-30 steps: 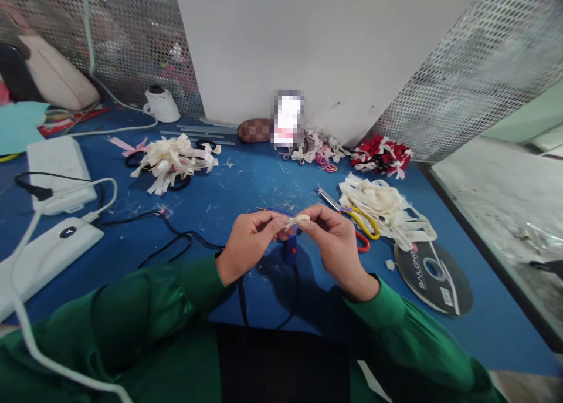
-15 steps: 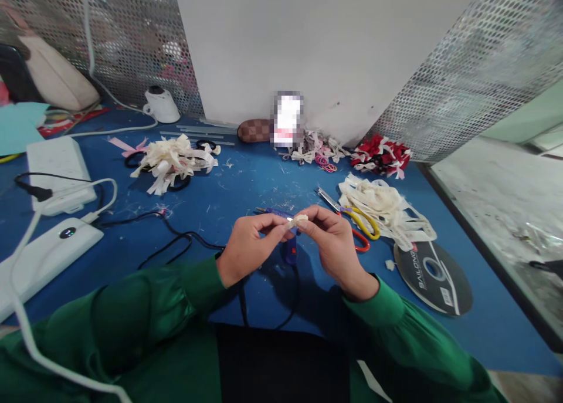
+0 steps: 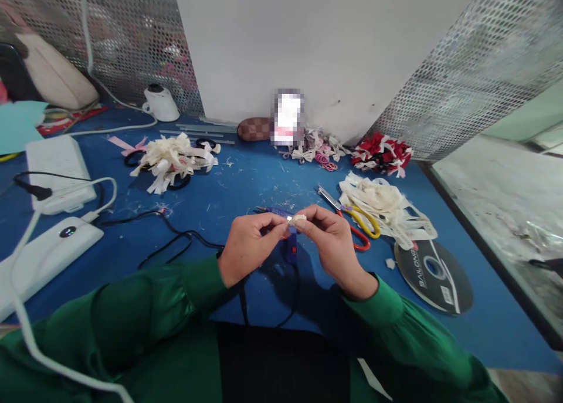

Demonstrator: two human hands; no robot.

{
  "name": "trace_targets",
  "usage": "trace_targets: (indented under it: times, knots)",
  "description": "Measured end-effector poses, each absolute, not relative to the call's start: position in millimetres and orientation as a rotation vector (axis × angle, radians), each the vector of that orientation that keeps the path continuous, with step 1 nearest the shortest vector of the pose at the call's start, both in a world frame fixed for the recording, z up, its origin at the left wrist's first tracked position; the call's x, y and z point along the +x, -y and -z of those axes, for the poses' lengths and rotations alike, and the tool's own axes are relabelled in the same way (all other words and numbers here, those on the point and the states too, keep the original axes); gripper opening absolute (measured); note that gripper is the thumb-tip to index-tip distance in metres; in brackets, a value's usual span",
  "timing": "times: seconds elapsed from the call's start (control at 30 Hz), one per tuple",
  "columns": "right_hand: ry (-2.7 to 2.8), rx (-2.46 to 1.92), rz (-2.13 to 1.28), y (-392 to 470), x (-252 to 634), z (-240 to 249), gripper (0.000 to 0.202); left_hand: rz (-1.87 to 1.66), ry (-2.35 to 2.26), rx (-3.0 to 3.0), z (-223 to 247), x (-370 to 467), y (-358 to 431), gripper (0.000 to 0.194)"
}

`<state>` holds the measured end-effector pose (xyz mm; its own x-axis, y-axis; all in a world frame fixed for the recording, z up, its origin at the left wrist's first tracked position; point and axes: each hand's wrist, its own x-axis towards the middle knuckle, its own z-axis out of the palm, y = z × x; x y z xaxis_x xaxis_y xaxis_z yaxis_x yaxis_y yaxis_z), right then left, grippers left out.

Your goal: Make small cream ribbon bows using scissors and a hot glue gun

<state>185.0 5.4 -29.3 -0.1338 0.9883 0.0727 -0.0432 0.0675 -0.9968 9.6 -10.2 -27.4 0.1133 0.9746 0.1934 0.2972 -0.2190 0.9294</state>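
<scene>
Between my two hands, above the blue table, is a small cream ribbon piece (image 3: 298, 219). My left hand (image 3: 251, 242) pinches its left end between thumb and fingertips. The right end is pinched by my right hand (image 3: 333, 243). Directly beneath my fingers lies a blue glue gun (image 3: 291, 247) with a red switch, its upper part partly hidden by the hands. Scissors with yellow and red handles (image 3: 361, 220) rest just right of my right hand, beside a heap of cream ribbon strips (image 3: 382, 206).
Finished-looking cream bows (image 3: 173, 159) lie at the left back, red ones (image 3: 382, 154) at the right back. A phone (image 3: 288, 118) leans on the wall. White power strips (image 3: 48, 259) and cables cover the left. A black spool (image 3: 433, 277) lies right.
</scene>
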Motion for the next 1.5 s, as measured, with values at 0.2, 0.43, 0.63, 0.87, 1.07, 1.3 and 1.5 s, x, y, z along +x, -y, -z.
trace_targets:
  times: [0.2, 0.43, 0.63, 0.87, 1.07, 1.3, 1.5]
  knots:
    - [1.473, -1.008, -1.234, -3, 183, 23, 0.017, -1.187, -1.287, 1.490, 25, 10, 9, 0.011]
    - [1.508, -0.973, -1.084, -3, 181, 25, 0.009, -1.165, -1.235, 1.377, 20, 11, 10, 0.014]
    - [1.493, -0.919, -0.992, -3, 178, 31, 0.003, -1.177, -1.179, 1.416, 21, 10, 10, 0.015]
    - [1.509, -0.964, -0.985, -5, 180, 32, 0.007, -1.183, -1.167, 1.553, 22, 11, 12, 0.016]
    - [1.601, -1.014, -0.947, -9, 183, 33, 0.010, -1.178, -1.196, 1.724, 27, 7, 8, 0.019]
    - [1.560, -1.067, -0.837, -5, 181, 37, 0.014, -1.124, -1.234, 1.767, 26, 6, 3, 0.019]
    - [1.225, -0.965, -1.156, -8, 177, 30, 0.018, -1.110, -1.027, 1.636, 21, 10, 2, 0.017]
